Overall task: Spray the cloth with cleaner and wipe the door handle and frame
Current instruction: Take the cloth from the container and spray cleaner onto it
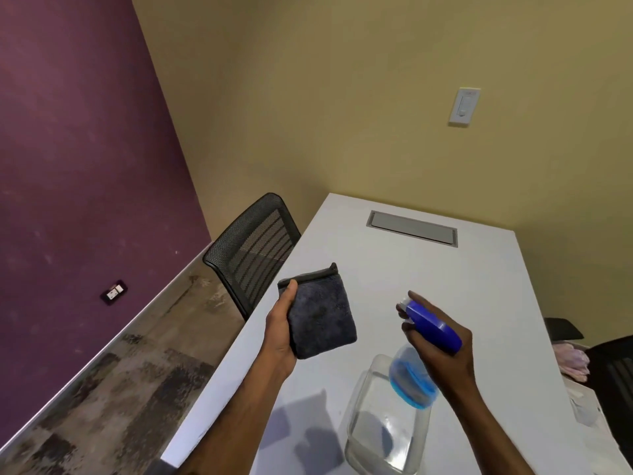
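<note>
Left hand point(279, 332) grips cloth point(320, 317); right hand point(442, 351) grips spray bottle point(416, 378).

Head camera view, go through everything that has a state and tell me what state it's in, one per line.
cloth: folded, held up in the left hand
spray bottle: in the right hand, nozzle toward the cloth, some blue liquid inside
clear container: open, on the table
table hatch: closed
mesh chair: pushed up beside the table

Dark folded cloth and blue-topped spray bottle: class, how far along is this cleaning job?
Done: the left hand holds the dark folded cloth, and the right hand grips the clear spray bottle with blue trigger head. In hand: the nozzle points at the cloth over the white table. Left: wiping the door handle and frame, neither in view.
</note>
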Available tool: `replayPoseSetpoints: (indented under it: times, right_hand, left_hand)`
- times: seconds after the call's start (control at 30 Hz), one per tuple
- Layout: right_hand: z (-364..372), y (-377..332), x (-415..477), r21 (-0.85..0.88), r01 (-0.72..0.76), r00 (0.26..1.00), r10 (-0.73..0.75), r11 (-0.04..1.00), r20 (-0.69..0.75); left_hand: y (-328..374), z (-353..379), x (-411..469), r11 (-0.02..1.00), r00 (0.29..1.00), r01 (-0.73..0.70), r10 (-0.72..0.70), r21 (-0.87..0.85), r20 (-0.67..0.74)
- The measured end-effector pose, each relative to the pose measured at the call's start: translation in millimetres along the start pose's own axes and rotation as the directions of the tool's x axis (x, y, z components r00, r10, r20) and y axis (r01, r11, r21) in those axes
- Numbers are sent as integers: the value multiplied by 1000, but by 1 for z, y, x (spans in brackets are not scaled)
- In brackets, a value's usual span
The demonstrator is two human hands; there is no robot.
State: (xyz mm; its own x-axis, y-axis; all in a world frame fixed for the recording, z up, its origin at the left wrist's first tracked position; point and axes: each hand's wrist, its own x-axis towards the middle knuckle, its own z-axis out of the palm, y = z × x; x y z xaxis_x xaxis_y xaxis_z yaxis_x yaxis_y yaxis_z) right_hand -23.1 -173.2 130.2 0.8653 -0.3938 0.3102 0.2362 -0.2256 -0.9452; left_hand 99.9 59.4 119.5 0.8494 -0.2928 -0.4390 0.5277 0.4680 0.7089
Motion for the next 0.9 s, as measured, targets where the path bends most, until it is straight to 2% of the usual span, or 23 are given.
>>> replayPoseSetpoints:
  times: [0.07, 0.13, 0.27, 0.43, 0.73, 0.9]
  right_hand:
    - [5, -30, -6, 9, 73, 996, -73, 997, 57]
    - [12, -56, -10, -60, 106, 992, -102, 993, 77]
    - [30, -87, -22, -209, 63, 995, -44, 976, 94]
    - [46, -98, -41, -263, 3, 999, 11, 965, 52]
    - [57, -101, -57, -367, 34, 998, -49, 930, -30]
    - [55, -98, -64, -385, -3, 999, -17, 923, -48]
  left_hand:
    - [3, 4, -2, 1000, 1000, 3, -3, -1, 5]
    - [5, 9, -4, 1000, 1000, -1, 1, -7, 13]
    - [7, 19, -10, 999, 999, -19, 20, -28, 25]
    - [6, 28, -14, 997, 997, -71, 71, 12, 18]
    - [4, 32, -16, 993, 990, -122, 122, 1, 73]
    - [5, 32, -20, 992, 989, -126, 125, 1, 78]
